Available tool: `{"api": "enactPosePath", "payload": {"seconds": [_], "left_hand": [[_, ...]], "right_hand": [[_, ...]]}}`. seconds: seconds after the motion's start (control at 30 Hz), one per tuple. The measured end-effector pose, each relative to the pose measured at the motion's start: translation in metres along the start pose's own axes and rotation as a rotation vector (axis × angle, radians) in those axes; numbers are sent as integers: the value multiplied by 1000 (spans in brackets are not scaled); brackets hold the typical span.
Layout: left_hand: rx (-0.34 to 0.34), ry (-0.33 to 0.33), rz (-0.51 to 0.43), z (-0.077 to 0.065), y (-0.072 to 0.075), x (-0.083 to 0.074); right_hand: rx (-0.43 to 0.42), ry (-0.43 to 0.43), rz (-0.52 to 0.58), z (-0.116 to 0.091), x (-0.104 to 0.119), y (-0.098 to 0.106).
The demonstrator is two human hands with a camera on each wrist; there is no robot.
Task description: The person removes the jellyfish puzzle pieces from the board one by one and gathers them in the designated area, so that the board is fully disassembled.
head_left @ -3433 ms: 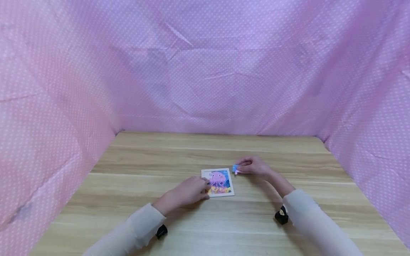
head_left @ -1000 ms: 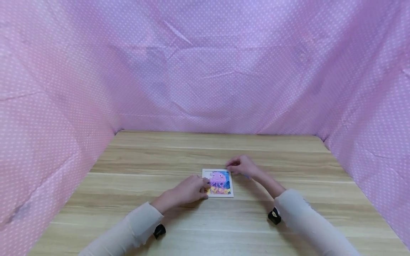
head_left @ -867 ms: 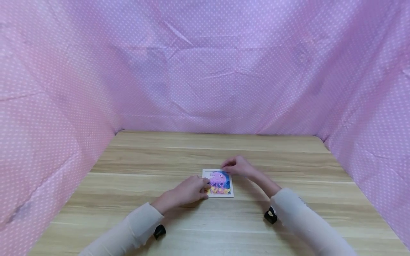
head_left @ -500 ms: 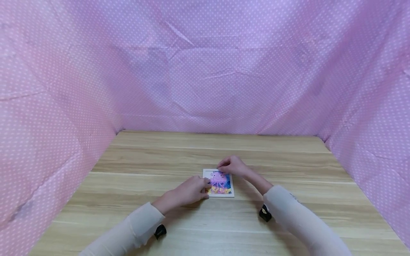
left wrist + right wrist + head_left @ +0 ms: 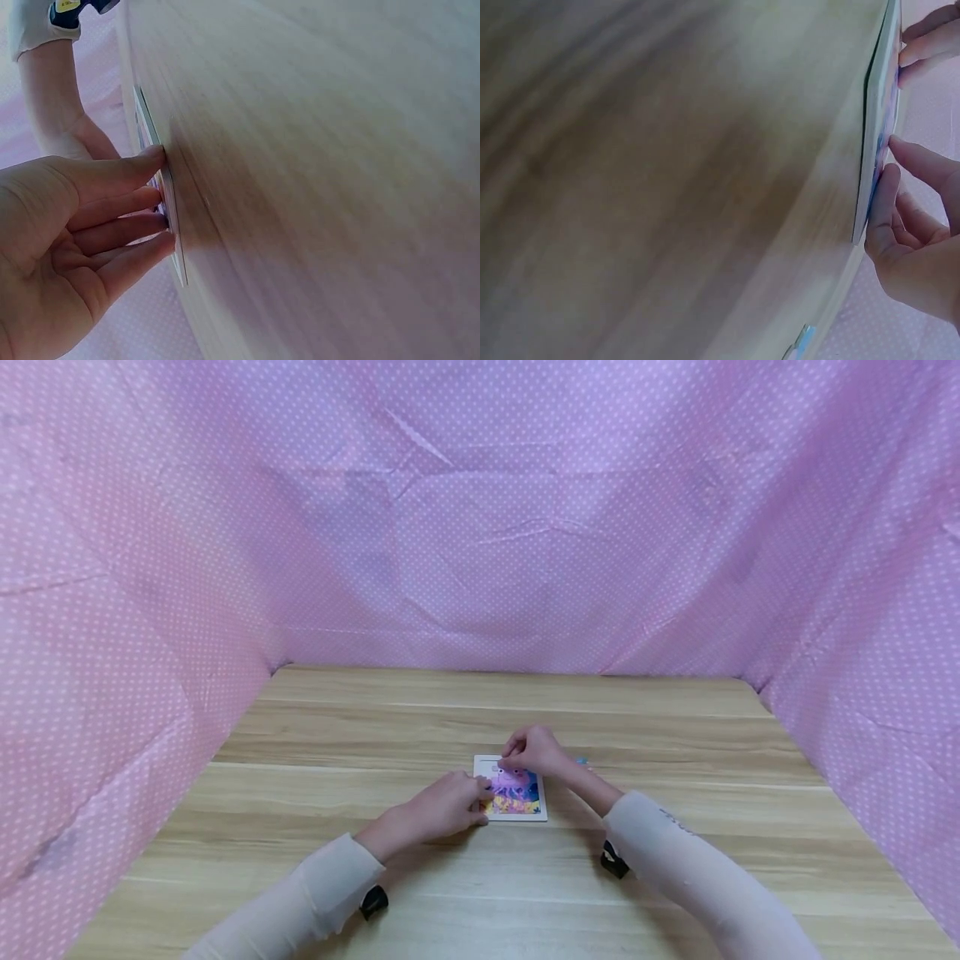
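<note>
A square jigsaw puzzle (image 5: 523, 806) with a pink jellyfish picture lies in a pale frame on the table. My left hand (image 5: 446, 806) holds its left side, thumb by the near left corner and fingers bent onto the board. In the left wrist view, those fingertips meet the board's edge (image 5: 178, 264). My right hand (image 5: 542, 752) is over the puzzle's far edge, its thumb and index finger touching the picture (image 5: 889, 112). Whether a piece is pinched there is hidden. A loose blue and pink puzzle piece (image 5: 582, 762) lies right of the puzzle, beyond my right wrist.
The light wooden table (image 5: 360, 710) reaches back to a pink polka-dot cloth (image 5: 480, 568), which also hangs on both sides. Black wrist cameras sit under both cream sleeves (image 5: 675, 852).
My right hand has left the loose piece and moved left along the puzzle's far edge. That piece now lies farther right. My left hand has stayed on the puzzle.
</note>
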State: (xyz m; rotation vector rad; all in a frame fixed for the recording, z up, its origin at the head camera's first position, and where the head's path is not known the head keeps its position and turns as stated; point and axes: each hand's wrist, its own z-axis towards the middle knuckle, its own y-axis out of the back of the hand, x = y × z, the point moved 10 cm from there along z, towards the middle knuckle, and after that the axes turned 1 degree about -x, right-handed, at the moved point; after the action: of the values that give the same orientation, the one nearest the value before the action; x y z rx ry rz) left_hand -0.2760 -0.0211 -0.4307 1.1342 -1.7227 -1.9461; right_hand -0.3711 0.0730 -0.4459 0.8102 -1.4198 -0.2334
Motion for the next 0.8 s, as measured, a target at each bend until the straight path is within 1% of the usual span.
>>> {"api": "enactPosePath", "payload": {"seconds": [0.23,0.47,0.67,0.8], "left_hand": [[-2,-35,22,2,3,-3],[0,-23,12,1,3,0],[-11,-35,48,0,4,-2],[-8,-36,29,0,3,-1]], "right_hand": [[-21,-28,-51,3,-2,-1],[4,-40,-53,2,-1,-5],[29,-20,-89,0,1,-7],[42,8,-89,-2,3,-8]]}}
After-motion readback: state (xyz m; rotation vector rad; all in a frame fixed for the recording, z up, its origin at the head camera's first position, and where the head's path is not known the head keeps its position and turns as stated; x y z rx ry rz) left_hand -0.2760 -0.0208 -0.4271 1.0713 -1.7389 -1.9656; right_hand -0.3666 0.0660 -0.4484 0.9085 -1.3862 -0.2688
